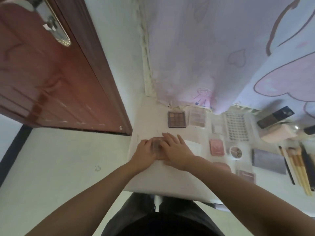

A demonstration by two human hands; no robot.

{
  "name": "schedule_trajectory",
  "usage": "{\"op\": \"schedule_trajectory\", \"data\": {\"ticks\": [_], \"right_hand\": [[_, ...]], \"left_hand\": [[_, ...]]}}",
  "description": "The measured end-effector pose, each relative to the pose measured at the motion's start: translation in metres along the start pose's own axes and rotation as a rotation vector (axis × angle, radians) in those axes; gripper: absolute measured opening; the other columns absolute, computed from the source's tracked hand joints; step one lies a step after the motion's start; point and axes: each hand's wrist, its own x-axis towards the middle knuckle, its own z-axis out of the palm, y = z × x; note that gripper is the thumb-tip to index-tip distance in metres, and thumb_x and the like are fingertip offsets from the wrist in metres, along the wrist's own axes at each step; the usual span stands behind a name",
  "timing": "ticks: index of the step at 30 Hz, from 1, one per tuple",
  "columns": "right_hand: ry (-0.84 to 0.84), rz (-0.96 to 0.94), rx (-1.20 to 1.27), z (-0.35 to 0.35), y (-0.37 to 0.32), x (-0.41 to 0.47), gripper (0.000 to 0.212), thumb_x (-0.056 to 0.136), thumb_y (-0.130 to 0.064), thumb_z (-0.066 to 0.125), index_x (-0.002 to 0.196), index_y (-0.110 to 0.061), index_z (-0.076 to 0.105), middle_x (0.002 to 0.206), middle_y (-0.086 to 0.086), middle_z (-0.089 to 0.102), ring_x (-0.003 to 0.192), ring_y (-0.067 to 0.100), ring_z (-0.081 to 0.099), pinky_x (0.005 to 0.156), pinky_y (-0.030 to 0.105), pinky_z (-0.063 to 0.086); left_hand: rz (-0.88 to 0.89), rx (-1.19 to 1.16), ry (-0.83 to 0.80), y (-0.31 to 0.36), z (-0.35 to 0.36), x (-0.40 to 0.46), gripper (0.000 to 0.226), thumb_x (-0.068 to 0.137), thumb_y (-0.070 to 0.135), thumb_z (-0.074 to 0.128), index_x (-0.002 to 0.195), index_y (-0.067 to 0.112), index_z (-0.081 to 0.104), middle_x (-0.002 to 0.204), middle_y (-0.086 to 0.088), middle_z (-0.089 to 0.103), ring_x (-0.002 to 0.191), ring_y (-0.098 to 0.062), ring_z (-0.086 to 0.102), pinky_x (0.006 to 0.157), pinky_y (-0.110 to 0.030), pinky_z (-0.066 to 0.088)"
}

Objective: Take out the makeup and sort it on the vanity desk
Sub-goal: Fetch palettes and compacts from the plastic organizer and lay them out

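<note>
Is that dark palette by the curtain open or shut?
Cannot tell for sure. The dark palette lies flat on the desk showing a grid of brown pans, through a clear lid or none.

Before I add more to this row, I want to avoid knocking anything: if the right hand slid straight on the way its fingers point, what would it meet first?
The right hand points up-left across the desk. The way looks free; the dark eyeshadow palette lies just right of that line.

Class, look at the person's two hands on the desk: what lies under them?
A small see-through makeup case shows between the left hand and right hand, on the white desk. Its contents are blurred and partly covered.
</note>
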Motion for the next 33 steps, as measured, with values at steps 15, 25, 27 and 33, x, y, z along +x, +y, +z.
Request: {"op": "schedule_trajectory", "data": {"ticks": [15, 25, 27, 33], "right_hand": [[0.301, 0.037, 0.608, -0.061, -0.013, 0.009, 0.067, 0.070, -0.047, 0.068, 0.128, -0.027, 0.040, 0.127, -0.005, 0.040, 0.114, 0.014, 0.039, 0.089, 0.023, 0.034], [0.084, 0.114, 1.170, -0.106, 0.028, 0.018, 0.023, 0.082, -0.048, 0.063, 0.102, -0.037, 0.060, 0.108, -0.010, 0.068, 0.101, 0.009, 0.065, 0.088, 0.026, 0.051], [0.132, 0.233, 1.472, -0.107, 0.041, 0.027, 0.022, 0.093, -0.033, 0.056, 0.106, -0.017, 0.063, 0.103, 0.006, 0.072, 0.095, 0.022, 0.069, 0.088, 0.035, 0.054], [0.213, 0.423, 1.445, -0.088, 0.053, 0.061, 0.012, 0.093, -0.007, 0.055, 0.094, -0.009, 0.067, 0.086, 0.005, 0.073, 0.078, 0.017, 0.069, 0.071, 0.028, 0.057]], "left_hand": [[-0.335, -1.435, -0.473, 0.031, -0.047, 0.007, 0.058, 0.091, 0.061, 0.035, 0.126, 0.022, 0.060, 0.134, -0.008, 0.055, 0.117, -0.026, 0.057, 0.088, -0.046, 0.049], [-0.380, -1.486, -0.599, 0.027, -0.058, 0.027, 0.066, 0.091, 0.057, 0.040, 0.133, 0.007, 0.051, 0.124, -0.022, 0.055, 0.108, -0.035, 0.057, 0.085, -0.044, 0.050], [-0.367, -1.473, -0.620, 0.023, -0.062, 0.030, 0.068, 0.092, 0.056, 0.039, 0.134, 0.004, 0.049, 0.132, -0.023, 0.051, 0.115, -0.037, 0.054, 0.089, -0.046, 0.049], [-0.389, -1.453, -0.398, 0.021, -0.068, 0.051, 0.047, 0.096, 0.042, 0.043, 0.127, 0.009, 0.058, 0.129, -0.020, 0.056, 0.116, -0.037, 0.055, 0.096, -0.054, 0.045]]}}
